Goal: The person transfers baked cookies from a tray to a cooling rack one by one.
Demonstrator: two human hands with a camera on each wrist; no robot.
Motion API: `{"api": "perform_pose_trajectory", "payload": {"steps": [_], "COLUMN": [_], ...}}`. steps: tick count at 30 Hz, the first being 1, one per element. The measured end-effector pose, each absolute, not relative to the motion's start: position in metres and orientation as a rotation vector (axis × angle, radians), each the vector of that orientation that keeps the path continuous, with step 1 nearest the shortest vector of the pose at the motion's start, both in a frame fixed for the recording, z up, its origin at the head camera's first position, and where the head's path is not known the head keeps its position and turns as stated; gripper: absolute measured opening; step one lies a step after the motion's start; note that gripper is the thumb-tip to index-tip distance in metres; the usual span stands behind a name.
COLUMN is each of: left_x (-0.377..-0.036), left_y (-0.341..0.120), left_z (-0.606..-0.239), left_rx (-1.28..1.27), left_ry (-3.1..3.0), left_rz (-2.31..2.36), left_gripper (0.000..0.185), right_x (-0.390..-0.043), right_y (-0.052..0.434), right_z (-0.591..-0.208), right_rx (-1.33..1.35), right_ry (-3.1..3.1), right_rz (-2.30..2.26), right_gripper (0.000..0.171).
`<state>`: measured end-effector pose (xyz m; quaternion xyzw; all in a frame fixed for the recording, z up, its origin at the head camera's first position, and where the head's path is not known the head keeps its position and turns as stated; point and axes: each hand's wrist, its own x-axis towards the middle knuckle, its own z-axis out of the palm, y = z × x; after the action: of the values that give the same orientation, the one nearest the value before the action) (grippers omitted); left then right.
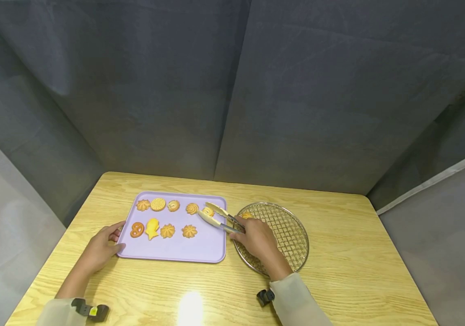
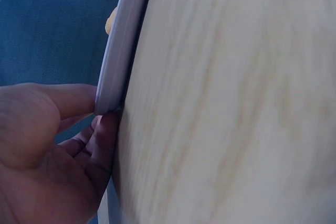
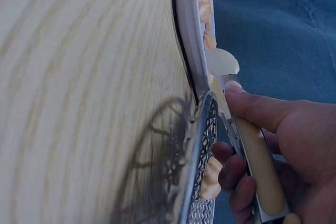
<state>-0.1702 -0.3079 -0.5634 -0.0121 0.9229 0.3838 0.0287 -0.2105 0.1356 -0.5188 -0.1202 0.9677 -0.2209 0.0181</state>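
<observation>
One lavender tray [image 1: 200,246] sits left of centre in the head view, carrying nine cookies: five in its upper row [image 1: 158,204] and four in its lower row [image 1: 168,231]. One round wire rack [image 1: 293,235] lies to the right of centre with a single cookie [image 1: 246,215] on its upper left edge. There is one pair of tongs [image 1: 218,217], and two hands, left [image 1: 102,246] and right [image 1: 258,240].

the right hand [image 1: 258,240] hides part of the wire rack [image 1: 293,235]; tongs [image 3: 257,169] cut off below.
</observation>
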Motion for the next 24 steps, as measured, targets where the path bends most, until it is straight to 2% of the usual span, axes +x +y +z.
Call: {"api": "perform_pose_trajectory", "payload": {"steps": [24], "left_x": [-0.1695], "left_y": [-0.3072], "left_z": [-0.5629], "left_rx": [-0.045], "left_ry": [2.848], "left_rz": [1.178], "left_gripper": [0.065], "right_x": [-0.2058], "right_y": [0.1415], "right_z": [-0.5217], "right_rx": [-0.407], "right_ry": [3.037], "right_rz": [-0.751], "right_gripper": [0.053]}}
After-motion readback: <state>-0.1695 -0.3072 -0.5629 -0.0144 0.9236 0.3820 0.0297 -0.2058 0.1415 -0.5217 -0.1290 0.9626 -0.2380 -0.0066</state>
